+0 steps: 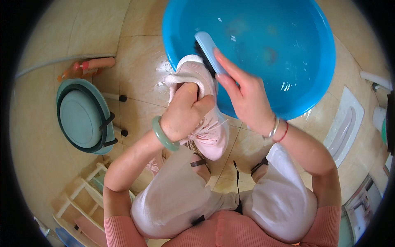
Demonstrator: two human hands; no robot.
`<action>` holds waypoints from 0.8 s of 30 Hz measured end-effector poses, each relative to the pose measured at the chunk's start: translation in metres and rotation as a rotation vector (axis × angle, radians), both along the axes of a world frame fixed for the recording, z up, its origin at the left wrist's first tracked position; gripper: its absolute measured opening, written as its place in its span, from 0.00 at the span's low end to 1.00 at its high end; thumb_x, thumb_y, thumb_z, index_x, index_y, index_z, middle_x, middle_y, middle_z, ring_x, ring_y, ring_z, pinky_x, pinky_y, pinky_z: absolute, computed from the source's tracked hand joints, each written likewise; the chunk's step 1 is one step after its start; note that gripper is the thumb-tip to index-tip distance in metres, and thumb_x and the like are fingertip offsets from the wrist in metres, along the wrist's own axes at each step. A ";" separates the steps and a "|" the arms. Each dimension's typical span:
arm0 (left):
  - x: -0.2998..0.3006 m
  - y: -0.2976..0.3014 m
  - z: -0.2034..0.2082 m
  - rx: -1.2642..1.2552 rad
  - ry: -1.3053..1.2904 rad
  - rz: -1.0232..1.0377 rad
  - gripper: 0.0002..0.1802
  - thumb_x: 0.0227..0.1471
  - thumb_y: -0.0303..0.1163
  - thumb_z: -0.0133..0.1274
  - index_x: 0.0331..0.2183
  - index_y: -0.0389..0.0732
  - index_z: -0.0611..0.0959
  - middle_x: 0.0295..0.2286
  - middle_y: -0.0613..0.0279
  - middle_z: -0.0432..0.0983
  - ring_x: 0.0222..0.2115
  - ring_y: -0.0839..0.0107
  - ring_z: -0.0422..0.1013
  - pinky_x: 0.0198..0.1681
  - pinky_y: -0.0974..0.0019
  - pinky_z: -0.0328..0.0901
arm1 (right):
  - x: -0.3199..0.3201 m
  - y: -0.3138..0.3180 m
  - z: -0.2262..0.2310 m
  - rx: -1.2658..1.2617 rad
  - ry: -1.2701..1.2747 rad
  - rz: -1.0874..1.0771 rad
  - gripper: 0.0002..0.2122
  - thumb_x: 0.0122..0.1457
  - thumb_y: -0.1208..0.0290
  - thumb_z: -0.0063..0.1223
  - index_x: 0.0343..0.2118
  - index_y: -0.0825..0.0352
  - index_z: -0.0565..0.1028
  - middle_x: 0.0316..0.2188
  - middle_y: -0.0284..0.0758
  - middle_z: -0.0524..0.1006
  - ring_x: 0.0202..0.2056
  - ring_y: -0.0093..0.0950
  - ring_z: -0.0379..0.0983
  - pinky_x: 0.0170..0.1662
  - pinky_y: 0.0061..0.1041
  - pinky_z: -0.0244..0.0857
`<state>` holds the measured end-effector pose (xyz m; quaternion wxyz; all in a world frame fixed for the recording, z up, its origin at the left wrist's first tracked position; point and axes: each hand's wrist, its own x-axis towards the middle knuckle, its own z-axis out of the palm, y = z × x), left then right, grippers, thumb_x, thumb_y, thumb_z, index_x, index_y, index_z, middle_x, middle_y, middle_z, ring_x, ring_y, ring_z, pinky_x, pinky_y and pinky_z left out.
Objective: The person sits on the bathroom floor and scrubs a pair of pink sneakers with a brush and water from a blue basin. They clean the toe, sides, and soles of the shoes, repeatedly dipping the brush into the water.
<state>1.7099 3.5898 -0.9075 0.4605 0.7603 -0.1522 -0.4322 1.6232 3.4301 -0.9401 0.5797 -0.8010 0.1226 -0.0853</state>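
Note:
A pale pink lace-up sneaker (214, 142) hangs tilted at the near left edge of a big blue basin (168, 39) holding water. My left hand (181, 113) reaches into the sneaker's opening, fingers closed on it and partly hidden inside. In my right hand (249, 96) is a light blue scrubbing brush (209, 47), gripped by its near end. Its dark bristles press against the side of the sneaker's heel, over the basin's rim. The sneaker's toe points back toward me, with its laces hanging loose.
Left stand a grey-green folding tub (80, 119) with black-tipped legs and a pink-orange bottle (98, 63) near a hose (53, 66). A cream rack (82, 197) is lower left. Part of another pink shoe (155, 164) shows beside my left leg. A white slotted panel (345, 123) lies right.

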 end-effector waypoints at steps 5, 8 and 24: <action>-0.002 -0.012 -0.003 -0.048 -0.156 -0.253 0.12 0.53 0.27 0.54 0.38 0.28 0.77 0.33 0.51 0.74 0.37 0.66 0.70 0.42 0.58 0.66 | 0.035 -0.038 -0.005 0.043 0.156 -0.009 0.19 0.64 0.73 0.53 0.58 0.68 0.72 0.31 0.51 0.79 0.26 0.44 0.76 0.31 0.32 0.70; 0.003 -0.001 -0.005 -0.139 0.098 0.079 0.14 0.52 0.27 0.55 0.39 0.29 0.77 0.34 0.54 0.74 0.37 0.67 0.69 0.41 0.60 0.66 | -0.006 -0.024 0.010 0.132 0.224 -0.077 0.20 0.65 0.74 0.52 0.60 0.67 0.70 0.35 0.50 0.80 0.28 0.37 0.79 0.33 0.34 0.71; -0.009 -0.015 -0.007 -0.227 -0.576 -0.500 0.13 0.52 0.31 0.54 0.34 0.29 0.78 0.29 0.43 0.75 0.29 0.48 0.70 0.36 0.54 0.67 | 0.036 -0.049 -0.013 0.068 0.216 0.099 0.19 0.64 0.66 0.53 0.56 0.65 0.74 0.38 0.51 0.80 0.32 0.43 0.78 0.36 0.32 0.71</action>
